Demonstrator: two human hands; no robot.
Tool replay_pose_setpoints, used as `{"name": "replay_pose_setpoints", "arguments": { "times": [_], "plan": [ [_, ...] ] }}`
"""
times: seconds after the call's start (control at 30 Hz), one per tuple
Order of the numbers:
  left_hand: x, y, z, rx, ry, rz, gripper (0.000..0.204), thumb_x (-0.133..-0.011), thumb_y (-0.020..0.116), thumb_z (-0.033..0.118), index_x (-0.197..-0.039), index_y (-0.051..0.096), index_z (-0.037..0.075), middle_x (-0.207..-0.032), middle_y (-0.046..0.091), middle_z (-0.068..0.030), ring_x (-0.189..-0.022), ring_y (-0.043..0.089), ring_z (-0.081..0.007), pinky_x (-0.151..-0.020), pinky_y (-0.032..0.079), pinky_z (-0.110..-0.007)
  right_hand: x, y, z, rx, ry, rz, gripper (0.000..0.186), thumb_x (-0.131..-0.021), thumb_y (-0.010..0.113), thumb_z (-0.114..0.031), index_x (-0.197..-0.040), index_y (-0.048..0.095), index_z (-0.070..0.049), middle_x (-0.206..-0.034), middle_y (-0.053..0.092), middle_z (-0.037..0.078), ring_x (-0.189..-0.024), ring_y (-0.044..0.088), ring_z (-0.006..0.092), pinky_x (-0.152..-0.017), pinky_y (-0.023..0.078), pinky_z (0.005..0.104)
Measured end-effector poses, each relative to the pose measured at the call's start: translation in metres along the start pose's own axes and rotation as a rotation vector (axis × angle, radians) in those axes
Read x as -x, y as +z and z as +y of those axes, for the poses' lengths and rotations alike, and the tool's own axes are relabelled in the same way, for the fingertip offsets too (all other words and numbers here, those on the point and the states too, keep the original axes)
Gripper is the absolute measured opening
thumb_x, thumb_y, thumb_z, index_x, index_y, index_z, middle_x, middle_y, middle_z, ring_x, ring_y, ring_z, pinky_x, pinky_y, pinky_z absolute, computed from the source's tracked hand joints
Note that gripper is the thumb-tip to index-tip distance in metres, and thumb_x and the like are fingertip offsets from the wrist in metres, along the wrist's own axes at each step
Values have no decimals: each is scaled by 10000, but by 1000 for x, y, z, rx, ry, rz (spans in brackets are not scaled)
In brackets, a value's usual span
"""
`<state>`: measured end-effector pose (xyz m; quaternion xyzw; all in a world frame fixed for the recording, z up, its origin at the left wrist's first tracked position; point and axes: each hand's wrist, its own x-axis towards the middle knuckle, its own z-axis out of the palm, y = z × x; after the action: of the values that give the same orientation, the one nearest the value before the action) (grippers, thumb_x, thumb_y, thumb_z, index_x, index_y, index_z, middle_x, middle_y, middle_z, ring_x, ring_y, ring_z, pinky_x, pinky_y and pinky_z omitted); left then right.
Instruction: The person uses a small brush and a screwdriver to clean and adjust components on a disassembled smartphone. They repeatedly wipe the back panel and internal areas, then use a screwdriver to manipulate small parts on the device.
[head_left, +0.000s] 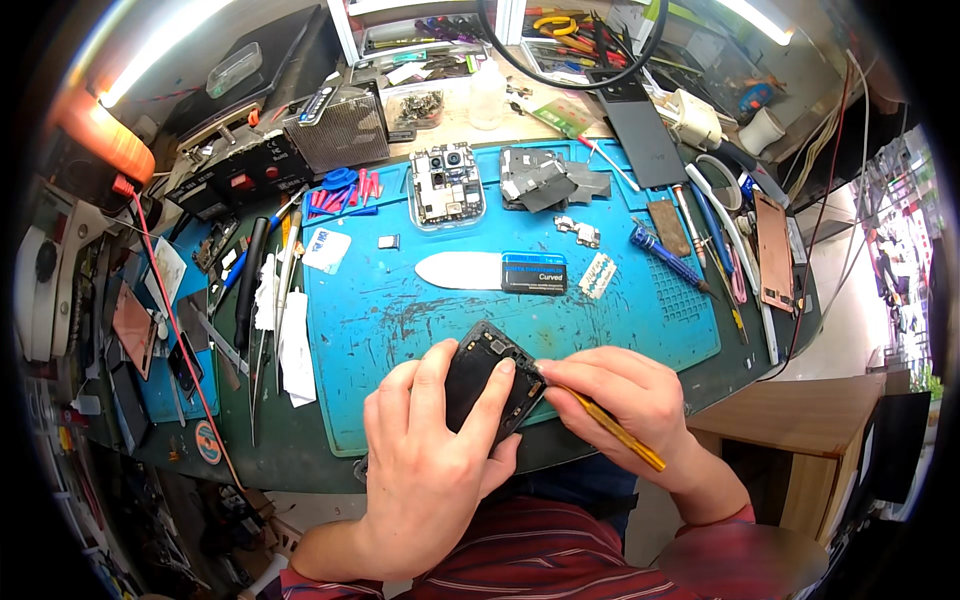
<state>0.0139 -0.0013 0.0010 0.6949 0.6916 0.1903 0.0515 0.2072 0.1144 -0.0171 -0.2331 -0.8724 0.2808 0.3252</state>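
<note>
My left hand (425, 460) is closed around a dark opened phone (470, 385), tilted at the near edge of the blue mat (380, 350). Its fingers lie across the black inner face, and small parts show along the rim. My right hand (625, 400) pinches a slim gold-coloured tool (630, 440), perhaps tweezers or a screwdriver. The fingertips are at the phone's upper right corner and hide the tool's working end. Just beyond the phone lies a thin curved metal blade (460, 270) with a blue and black grip.
Farther back are a clear box with circuit boards (446, 190), dark flat phone parts (550, 180) and a perforated metal razor blade (598, 276). A blue screwdriver (668, 255) lies right. Tweezers (257, 385), white paper (297, 350) and other tools line the left. A red cable (175, 320) crosses there.
</note>
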Motion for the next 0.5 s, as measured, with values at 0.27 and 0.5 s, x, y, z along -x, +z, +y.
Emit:
{"name": "replay_pose_setpoints", "arguments": {
  "times": [0.27,0.5],
  "plan": [
    [1,1,-1,5,-4,8,688,-710,913,232,-1376,744,196,-1440,582,-180,-1256,555,-362,-1011,478,-480,1,-1,0,37,6,-15,299,-897,859,-43,-1176,762,-4,-1008,752,139,-837,740,304,-708,599,381],
    [1,-1,-7,39,48,-4,674,-718,905,220,-1372,746,189,-1450,590,-178,-1274,552,-358,-1034,468,-487,-3,0,3,133,-74,100,326,-851,886,-14,-1156,769,-15,-1025,770,125,-841,768,287,-704,624,358]
  ]
}}
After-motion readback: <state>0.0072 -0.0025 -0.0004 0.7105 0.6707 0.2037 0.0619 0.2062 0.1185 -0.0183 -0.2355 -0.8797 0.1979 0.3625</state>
